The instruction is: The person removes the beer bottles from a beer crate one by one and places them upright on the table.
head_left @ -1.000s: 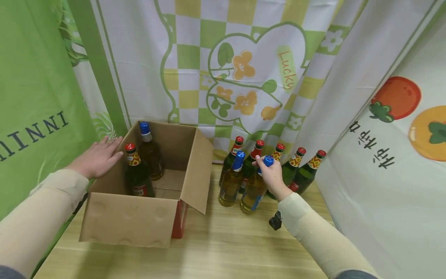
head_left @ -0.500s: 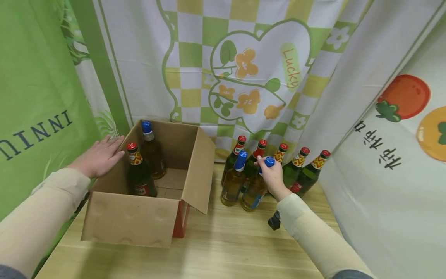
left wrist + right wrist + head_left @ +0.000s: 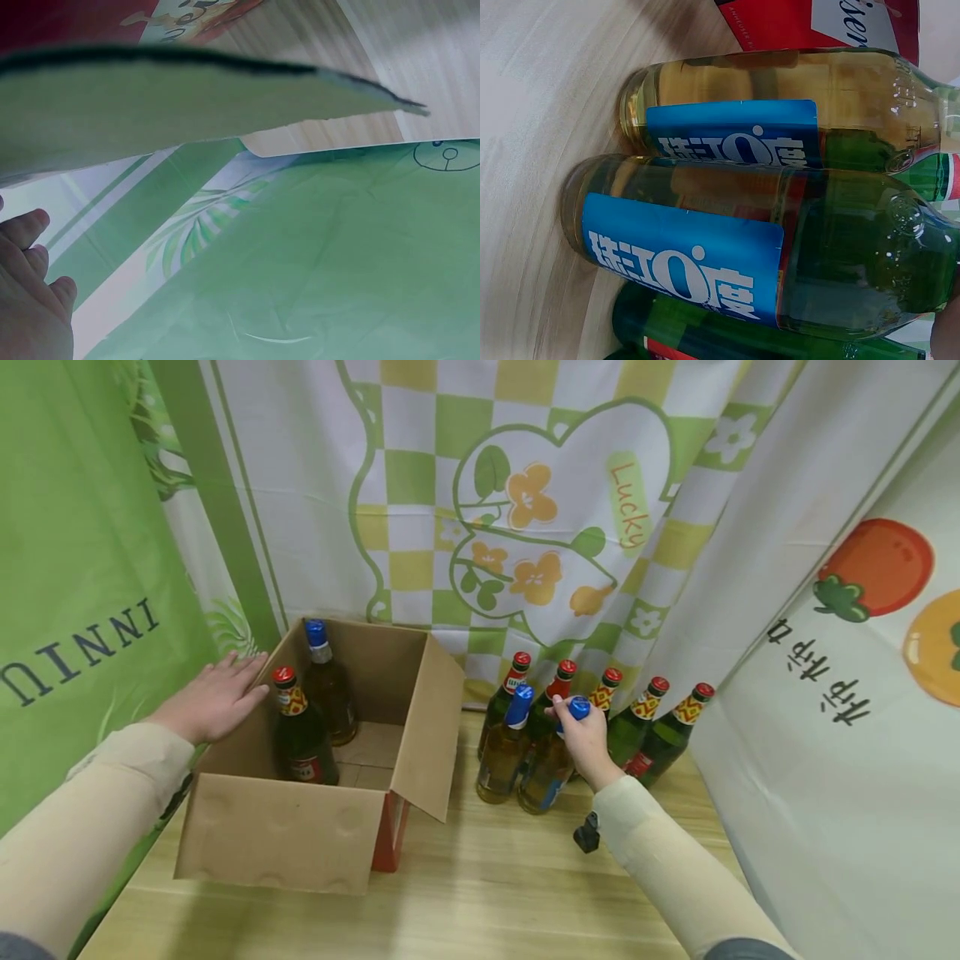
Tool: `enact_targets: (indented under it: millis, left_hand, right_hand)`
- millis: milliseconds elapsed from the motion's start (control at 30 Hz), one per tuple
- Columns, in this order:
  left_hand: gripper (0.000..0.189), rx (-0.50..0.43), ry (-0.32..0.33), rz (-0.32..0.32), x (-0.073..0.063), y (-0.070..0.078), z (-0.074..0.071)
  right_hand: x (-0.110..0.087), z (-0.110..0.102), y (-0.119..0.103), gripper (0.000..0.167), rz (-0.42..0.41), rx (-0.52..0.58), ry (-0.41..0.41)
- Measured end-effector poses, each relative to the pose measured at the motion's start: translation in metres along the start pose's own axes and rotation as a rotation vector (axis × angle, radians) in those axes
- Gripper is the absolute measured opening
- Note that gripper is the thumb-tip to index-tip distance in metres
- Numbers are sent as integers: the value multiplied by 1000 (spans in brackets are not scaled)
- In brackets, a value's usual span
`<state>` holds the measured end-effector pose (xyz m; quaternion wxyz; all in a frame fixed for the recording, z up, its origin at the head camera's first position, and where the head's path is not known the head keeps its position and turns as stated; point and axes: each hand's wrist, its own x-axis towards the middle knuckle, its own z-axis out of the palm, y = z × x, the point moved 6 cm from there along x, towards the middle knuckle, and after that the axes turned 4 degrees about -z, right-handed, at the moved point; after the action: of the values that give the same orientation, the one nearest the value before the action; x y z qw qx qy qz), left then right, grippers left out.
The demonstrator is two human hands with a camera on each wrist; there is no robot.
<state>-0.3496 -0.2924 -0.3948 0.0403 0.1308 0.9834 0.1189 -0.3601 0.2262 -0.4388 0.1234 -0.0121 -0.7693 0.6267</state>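
Observation:
My right hand (image 3: 588,745) grips a blue-capped beer bottle (image 3: 543,781) by its neck, just under the cap. That bottle is nearly upright, its blue label (image 3: 682,259) plain in the right wrist view. A second blue-capped bottle (image 3: 498,768) stands close on its left. My left hand (image 3: 213,697) lies with straight fingers along the left side of an open cardboard box (image 3: 281,835). From the left wrist, the box flap (image 3: 150,112) spreads above that hand's fingertips. Inside the box stand a red-capped green bottle (image 3: 302,739) and a blue-capped bottle (image 3: 330,697).
Several red-capped green bottles (image 3: 663,739) stand in a row behind the right hand, along the curtain (image 3: 408,535). A small black object (image 3: 587,833) is by the right cuff. The box's right flap (image 3: 431,735) leans outward over the wooden table (image 3: 465,893).
The head view has shifted slightly. The gripped bottle has come a little nearer to the blue-capped bottle at its left. My left hand stays at the box's side.

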Motion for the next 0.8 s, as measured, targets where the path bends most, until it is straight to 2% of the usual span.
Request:
enact_targets:
  millis: [167,267,500,667,800]
  left_hand:
    - [65,6,-1,-2,-1,1,-2]
    - [65,3,-4,-4,-2,1,-1]
    - [65,-3,-10,-3,-3,1,1]
    - [65,-6,-13,-3,-3,1,0]
    - [66,-10,-17,-4,-4,2,-2]
  right_hand:
    - [3,1,-1,31,-26,-3,9]
    - [10,1,13,31,-40,17,9]
    - [11,1,17,30,-76,36,-3]
    - [13,1,16,29,-141,90,-7]
    - [14,2,15,21,-165,138,-18]
